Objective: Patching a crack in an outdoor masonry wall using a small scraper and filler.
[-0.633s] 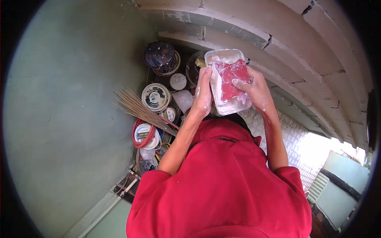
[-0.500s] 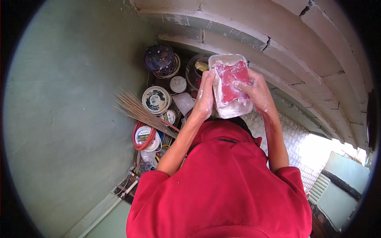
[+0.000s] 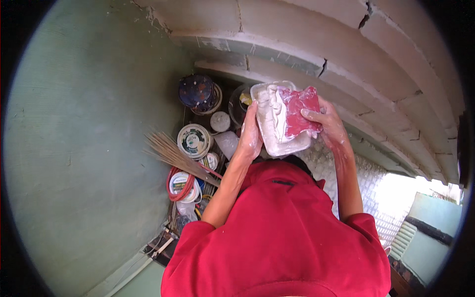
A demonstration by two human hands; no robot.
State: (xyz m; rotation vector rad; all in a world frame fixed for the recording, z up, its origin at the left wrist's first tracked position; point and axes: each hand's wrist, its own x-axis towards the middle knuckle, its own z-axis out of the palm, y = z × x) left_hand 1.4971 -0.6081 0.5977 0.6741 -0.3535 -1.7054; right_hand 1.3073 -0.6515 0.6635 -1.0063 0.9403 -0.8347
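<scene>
My left hand (image 3: 251, 133) grips the left side of a white plastic tub (image 3: 293, 147), fingers running along and under its wall. White putty (image 3: 269, 111) lies thick in the tub, heaped in ridges toward the left. My right hand (image 3: 330, 121) is closed on a flat red putty scraper (image 3: 303, 111), the thumb pressed on its top face. White smears cover part of the scraper, whose left edge meets the putty. Both hands are streaked with white.
A green wall (image 3: 89, 148) rises at the left; block courses (image 3: 316, 29) curve across the top and right. Below stand a speckled dark bucket (image 3: 198, 91), a lidded paint tub (image 3: 194, 141), a stick broom (image 3: 173, 151) and a coiled red hose (image 3: 173, 195).
The scraper has slid right across the tub with my right hand, baring the ridged white putty at the left. Tub and hands sit slightly lower in view.
</scene>
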